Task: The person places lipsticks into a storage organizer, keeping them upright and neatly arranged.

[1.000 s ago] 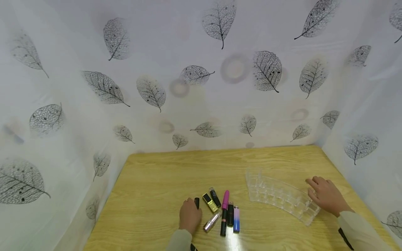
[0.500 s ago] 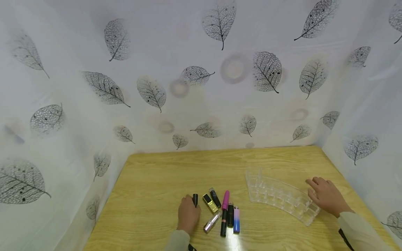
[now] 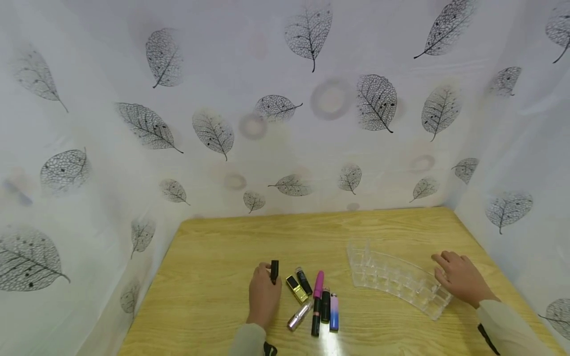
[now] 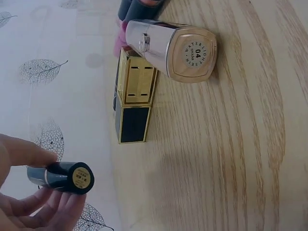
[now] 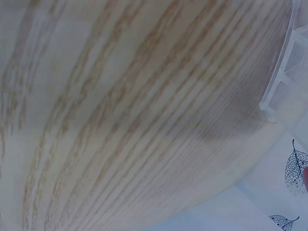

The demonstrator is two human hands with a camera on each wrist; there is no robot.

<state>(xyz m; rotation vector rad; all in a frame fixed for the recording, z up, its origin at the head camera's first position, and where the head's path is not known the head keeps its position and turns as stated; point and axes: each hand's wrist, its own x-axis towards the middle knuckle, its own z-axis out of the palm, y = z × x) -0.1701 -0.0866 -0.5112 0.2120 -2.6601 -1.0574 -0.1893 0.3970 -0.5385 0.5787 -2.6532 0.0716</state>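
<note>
My left hand (image 3: 264, 299) pinches a black lipstick (image 3: 274, 271) between thumb and fingers, above the table. In the left wrist view, that lipstick (image 4: 57, 177) turns its round end with a gold label to the camera. To its right lie a gold-and-black lipstick (image 3: 297, 289) and a clear-capped lipstick (image 3: 299, 316), whose base reads 04 in the left wrist view. My right hand (image 3: 462, 278) lies at the right end of a clear lipstick holder (image 3: 396, 279), fingers loosely bent. Whether they touch it is hard to tell. Only a fingertip shows in the right wrist view.
More tubes lie mid-table: a black one (image 3: 304, 281), a pink-and-black one (image 3: 316, 306), another black one (image 3: 325, 305) and a pink-to-blue one (image 3: 334, 312). The curved holder has several compartments. Leaf-printed sheeting (image 3: 294, 148) surrounds the wooden table (image 3: 213, 277).
My left hand has lifted the black lipstick, moving slightly up and left in the head view, and the tube now stands more upright. The right hand and the holder have stayed put.
</note>
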